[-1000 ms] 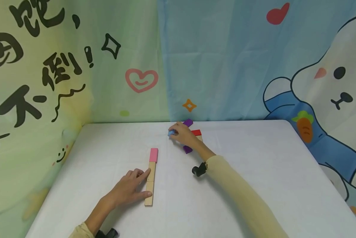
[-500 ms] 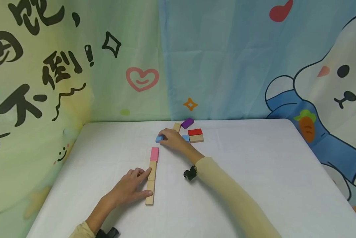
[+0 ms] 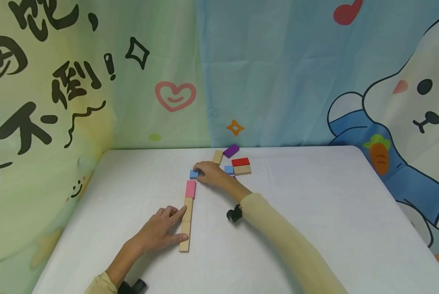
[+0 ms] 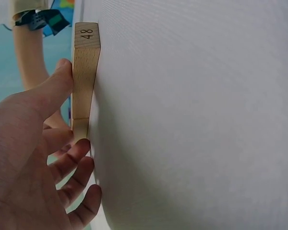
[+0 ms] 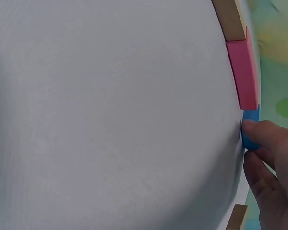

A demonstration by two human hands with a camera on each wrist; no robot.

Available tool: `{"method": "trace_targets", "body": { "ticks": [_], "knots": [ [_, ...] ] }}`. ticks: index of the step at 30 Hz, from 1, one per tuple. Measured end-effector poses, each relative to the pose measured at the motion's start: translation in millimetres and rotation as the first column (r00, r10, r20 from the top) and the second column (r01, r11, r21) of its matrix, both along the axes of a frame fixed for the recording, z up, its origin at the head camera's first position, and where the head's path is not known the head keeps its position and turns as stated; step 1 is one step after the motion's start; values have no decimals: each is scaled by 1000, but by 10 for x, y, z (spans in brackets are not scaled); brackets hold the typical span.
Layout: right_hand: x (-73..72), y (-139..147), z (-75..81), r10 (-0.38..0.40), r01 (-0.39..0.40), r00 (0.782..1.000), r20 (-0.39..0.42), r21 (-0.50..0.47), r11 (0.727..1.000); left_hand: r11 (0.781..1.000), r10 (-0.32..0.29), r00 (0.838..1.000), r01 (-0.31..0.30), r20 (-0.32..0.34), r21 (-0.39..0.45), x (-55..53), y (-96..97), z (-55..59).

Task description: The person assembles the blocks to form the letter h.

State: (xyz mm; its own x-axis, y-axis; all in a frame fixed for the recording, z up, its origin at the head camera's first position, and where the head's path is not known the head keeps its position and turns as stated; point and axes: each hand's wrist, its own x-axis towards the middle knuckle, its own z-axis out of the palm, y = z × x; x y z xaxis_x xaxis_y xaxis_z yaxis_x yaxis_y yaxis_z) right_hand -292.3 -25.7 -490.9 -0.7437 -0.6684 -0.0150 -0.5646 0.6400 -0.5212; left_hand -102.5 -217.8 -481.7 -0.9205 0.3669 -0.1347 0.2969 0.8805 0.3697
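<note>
In the head view, two plain wooden blocks (image 3: 184,243) and a pink block (image 3: 191,189) lie end to end in a row on the white table. My left hand (image 3: 157,230) lies beside the row, its thumb and index finger resting on the wooden blocks. The left wrist view shows "48" printed on the near end of a wooden block (image 4: 84,81). Beyond the pink block, my right hand (image 3: 213,174) pinches a blue block (image 3: 193,174) between thumb and fingers. In the right wrist view the blue block (image 5: 251,115) stands close to the pink block's (image 5: 244,76) far end.
Behind and right of my right hand lie a purple block (image 3: 231,151), a wooden block (image 3: 217,157) and another blue block (image 3: 228,170). A red block (image 3: 240,162) sits against a wooden one (image 3: 242,170). A printed cloth (image 3: 263,81) hangs behind the table (image 3: 315,212).
My right hand has carried the blue block leftward and toward me, to the far end of the row. The left hand stays in place on the wooden blocks.
</note>
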Motion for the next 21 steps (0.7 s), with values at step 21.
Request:
{"method": "trace_targets", "body": {
  "ticks": [21],
  "knots": [
    [5,33,-51,63,-62,997,49,-5,998,1000,-9,1000,9,1,7,-4,-12,-2]
  ]
}}
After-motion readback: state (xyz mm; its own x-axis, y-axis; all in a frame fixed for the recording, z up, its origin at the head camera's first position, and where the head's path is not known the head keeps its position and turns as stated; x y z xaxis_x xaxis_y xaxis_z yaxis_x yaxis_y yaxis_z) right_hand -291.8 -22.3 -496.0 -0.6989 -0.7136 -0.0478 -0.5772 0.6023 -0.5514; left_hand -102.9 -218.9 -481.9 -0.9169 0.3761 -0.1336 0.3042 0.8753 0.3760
